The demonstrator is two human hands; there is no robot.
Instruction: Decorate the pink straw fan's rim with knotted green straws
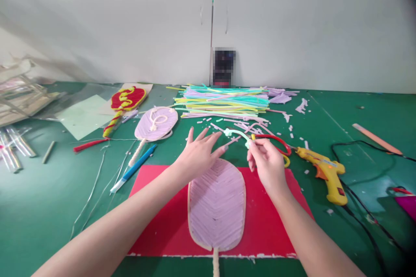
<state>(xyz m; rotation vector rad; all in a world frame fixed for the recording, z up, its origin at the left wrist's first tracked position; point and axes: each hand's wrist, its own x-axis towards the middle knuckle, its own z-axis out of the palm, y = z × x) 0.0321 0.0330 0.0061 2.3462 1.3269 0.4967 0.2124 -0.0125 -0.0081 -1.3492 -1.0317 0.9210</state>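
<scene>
Right hand (267, 161): fingers pinch a curved, pale mint-green strip (240, 133) with knobby ends, just beyond the lilac, ribbed, oval fan (216, 207) edged in cream.
Left hand (201, 152): fingers spread, grasping nothing, at the fan's top edge.
Fan: lying on a red rectangular board (266, 225).
Yellow plastic glue gun (333, 177): right of the fan, on the green surface (325, 121).
Long, thin pastel strips (224, 103): heaped beyond the fan.

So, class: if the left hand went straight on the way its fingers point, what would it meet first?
Probably the small cut pieces scattered just ahead of the left hand, before the bundle of pastel craft strips beyond, though the hand's height is hard to judge.
</scene>
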